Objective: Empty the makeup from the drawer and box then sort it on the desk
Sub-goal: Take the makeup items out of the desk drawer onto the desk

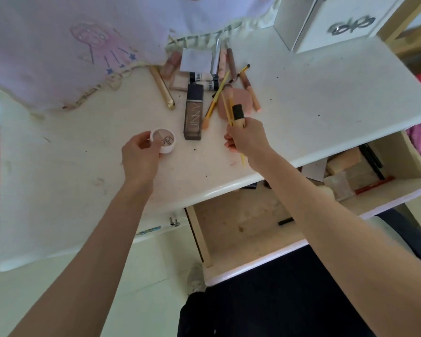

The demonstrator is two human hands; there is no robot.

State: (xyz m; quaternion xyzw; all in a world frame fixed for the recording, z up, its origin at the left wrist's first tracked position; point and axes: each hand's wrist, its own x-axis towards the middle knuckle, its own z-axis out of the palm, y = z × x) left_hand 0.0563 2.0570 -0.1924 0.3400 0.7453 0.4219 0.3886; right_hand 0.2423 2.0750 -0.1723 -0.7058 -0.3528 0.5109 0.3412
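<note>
Makeup brushes, two slim yellow-handled ones plus one stubby black-tipped applicator, stand clamped in the curled fingers of the right hand; long axes run near-upright, heads pointing away from the wrist toward the pile. One round compact is pinched by the left hand at its near rim, resting on the desk. One foundation bottle lies between both hands' fingertips, lengthwise away. One drawer is open below.
</note>
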